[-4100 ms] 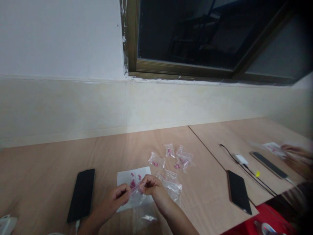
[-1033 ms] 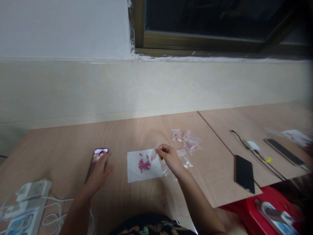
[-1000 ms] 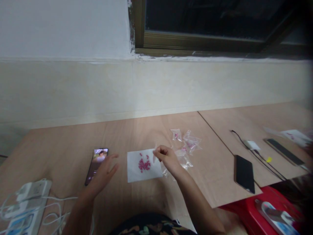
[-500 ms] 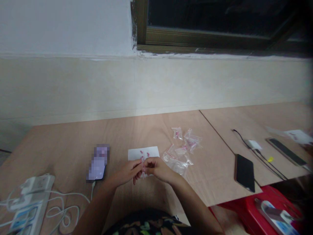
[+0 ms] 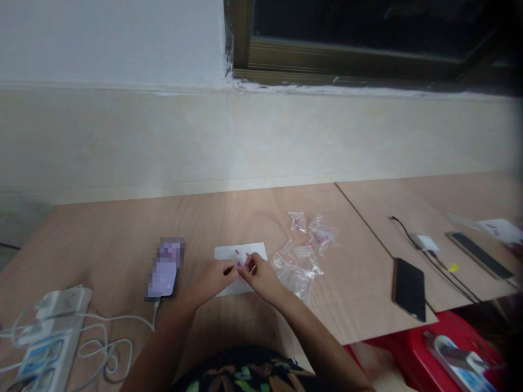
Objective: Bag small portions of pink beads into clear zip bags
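Over a white sheet of paper (image 5: 225, 252), my left hand (image 5: 216, 279) and my right hand (image 5: 262, 277) meet at the fingertips. Both pinch a small clear plastic bag (image 5: 241, 265), which is mostly hidden by the fingers and hard to make out. Small pink pieces (image 5: 237, 252) lie on the paper just beyond my hands. To the right of my right hand is a loose pile of clear zip bags (image 5: 297, 272). Behind the pile, a little bag (image 5: 297, 221) and another bag (image 5: 322, 235) have pink pieces inside.
On the left are a phone (image 5: 165, 272) on a charging cable, and a white power strip (image 5: 61, 326) with tangled cords. A dark phone (image 5: 409, 288), a cable with a white adapter (image 5: 425, 243) and another phone (image 5: 480, 255) lie right. A red stool (image 5: 441, 348) stands below the table edge.
My fingers have shifted on the bag: the right thumb and fingers now form a rounder pinch, and the left fingers have curled in. The view has tilted slightly.
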The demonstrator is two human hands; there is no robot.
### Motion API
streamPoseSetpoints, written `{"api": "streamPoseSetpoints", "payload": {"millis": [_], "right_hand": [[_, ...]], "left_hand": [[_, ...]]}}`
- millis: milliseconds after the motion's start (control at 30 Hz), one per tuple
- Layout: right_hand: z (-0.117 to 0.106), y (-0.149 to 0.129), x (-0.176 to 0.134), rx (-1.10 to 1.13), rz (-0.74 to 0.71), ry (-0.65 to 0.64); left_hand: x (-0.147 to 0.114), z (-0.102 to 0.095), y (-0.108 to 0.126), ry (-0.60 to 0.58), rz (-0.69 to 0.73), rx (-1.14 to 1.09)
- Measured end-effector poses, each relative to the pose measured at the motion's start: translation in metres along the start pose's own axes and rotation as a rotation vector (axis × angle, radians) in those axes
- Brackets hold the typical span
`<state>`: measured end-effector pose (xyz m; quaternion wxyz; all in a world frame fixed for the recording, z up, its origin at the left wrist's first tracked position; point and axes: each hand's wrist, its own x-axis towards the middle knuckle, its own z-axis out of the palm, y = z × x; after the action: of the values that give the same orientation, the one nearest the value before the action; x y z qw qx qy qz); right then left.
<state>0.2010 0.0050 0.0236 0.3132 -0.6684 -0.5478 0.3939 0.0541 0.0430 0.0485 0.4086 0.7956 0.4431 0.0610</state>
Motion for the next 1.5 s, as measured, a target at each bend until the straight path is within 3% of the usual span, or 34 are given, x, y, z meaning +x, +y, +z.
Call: {"api": "streamPoseSetpoints", "payload": {"millis": [100, 200, 333, 433, 567, 600, 667, 733, 800, 900, 1000, 1233, 1500], "right_hand": [[0.004, 0.001, 0.002, -0.13, 0.004, -0.036], [0.003, 0.001, 0.006, -0.193, 0.008, 0.01], [0.0, 0.0, 0.013, -0.058, 0.015, 0.082], [0.001, 0.002, 0.017, 0.169, 0.045, -0.012], [0.002, 0.004, 0.016, 0.411, 0.118, -0.212], [0.001, 0.004, 0.014, 0.432, 0.126, -0.204], [-0.002, 0.002, 0.008, 0.407, 0.09, -0.063], [-0.004, 0.0, 0.0, 0.307, -0.01, 0.117], [-0.003, -0.001, -0.006, 0.199, -0.114, 0.178], [0.006, 0.004, -0.008, 0.153, -0.154, 0.127], [0.017, 0.018, -0.001, 0.244, -0.062, 0.082], [0.029, 0.047, 0.008, 0.545, 0.216, -0.171], [0.038, 0.064, 0.008, 0.756, 0.315, -0.312]], "left_hand": [[-0.001, -0.001, -0.002, -0.028, -0.012, 0.041], [-0.005, -0.007, -0.006, -0.042, -0.012, 0.089], [-0.012, -0.01, -0.013, 0.112, 0.127, -0.02], [-0.015, -0.001, -0.023, 0.194, 0.199, -0.113], [-0.012, 0.017, -0.039, 0.07, 0.148, -0.315], [-0.011, 0.021, -0.043, 0.066, 0.12, -0.34], [-0.009, 0.025, -0.05, 0.098, 0.078, -0.348], [-0.007, 0.027, -0.056, 0.14, 0.052, -0.332], [-0.005, 0.027, -0.061, 0.171, 0.035, -0.312], [-0.005, 0.027, -0.066, 0.193, 0.031, -0.262], [-0.007, 0.028, -0.071, 0.204, 0.006, -0.211], [-0.014, 0.021, -0.078, 0.174, -0.036, -0.242], [-0.009, 0.019, -0.078, 0.122, -0.054, -0.312]]}}
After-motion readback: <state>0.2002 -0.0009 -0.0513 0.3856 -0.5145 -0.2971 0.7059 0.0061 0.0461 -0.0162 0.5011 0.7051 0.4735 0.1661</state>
